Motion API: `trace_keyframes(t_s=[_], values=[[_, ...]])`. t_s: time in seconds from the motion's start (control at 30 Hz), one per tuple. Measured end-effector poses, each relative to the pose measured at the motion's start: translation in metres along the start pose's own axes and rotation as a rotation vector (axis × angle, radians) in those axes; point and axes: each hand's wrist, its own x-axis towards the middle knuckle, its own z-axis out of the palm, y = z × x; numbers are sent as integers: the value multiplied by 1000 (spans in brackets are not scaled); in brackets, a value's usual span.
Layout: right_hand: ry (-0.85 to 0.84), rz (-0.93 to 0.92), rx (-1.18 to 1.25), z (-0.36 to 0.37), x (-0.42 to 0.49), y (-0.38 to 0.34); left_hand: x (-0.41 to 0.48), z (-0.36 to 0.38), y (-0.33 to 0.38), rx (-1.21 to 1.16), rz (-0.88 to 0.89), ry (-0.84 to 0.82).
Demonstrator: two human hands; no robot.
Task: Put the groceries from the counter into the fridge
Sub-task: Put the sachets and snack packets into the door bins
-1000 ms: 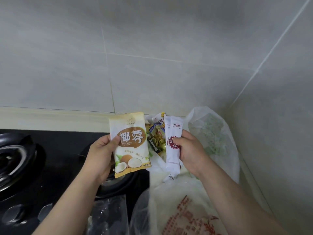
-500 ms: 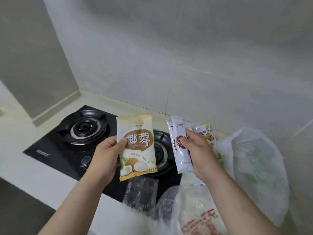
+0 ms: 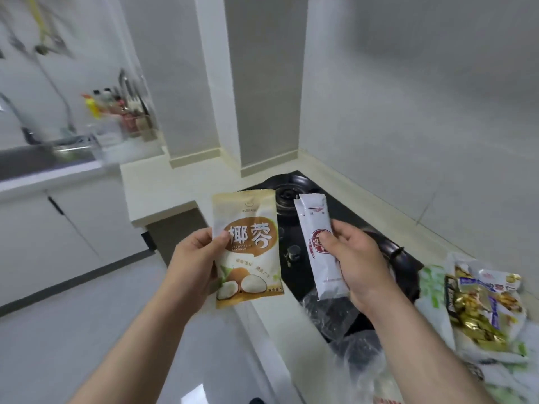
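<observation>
Beige packet of desiccated coconut (image 3: 248, 252) in left hand (image 3: 195, 263): thumb across the front at the packet's left edge, fingers curled behind, packet upright. White stick sachets (image 3: 319, 249), apparently two stacked, in right hand (image 3: 358, 266): thumb pressed on the red seal, fingers wrapped behind, top ends free above the hand. Both loads lifted off the bench (image 3: 163, 185), just above its front edge and the black hob (image 3: 306, 205).

Step in hand, as judged: carrying to the fridge. Fridge not in view.

Recommended: keep both pinches firm. Keep the sachets squared under the thumb so that neither slides out. With both hands full, shift one load across, or spare a finger, before reaching for the fridge door. Swing clear of the bench corner ahead of left hand.

Surroundings: crumpled clear plastic bag (image 3: 329, 316) directly below right hand, at the hob edge. Gold and blue snack packets (image 3: 481, 301) on white carrier bags (image 3: 431, 290) to the right of right hand, yet to be moved. Blurred sink (image 3: 43, 158) and rack of bottles (image 3: 116, 112) far beyond left hand. Open floor below left hand; no obstruction seen there.
</observation>
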Motion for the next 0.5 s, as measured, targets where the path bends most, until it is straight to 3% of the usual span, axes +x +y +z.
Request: trace_keyframes(t_s=[0.5], values=[[-538,79,-26,191,-47,6,-136,-177,26,-67,190,463]])
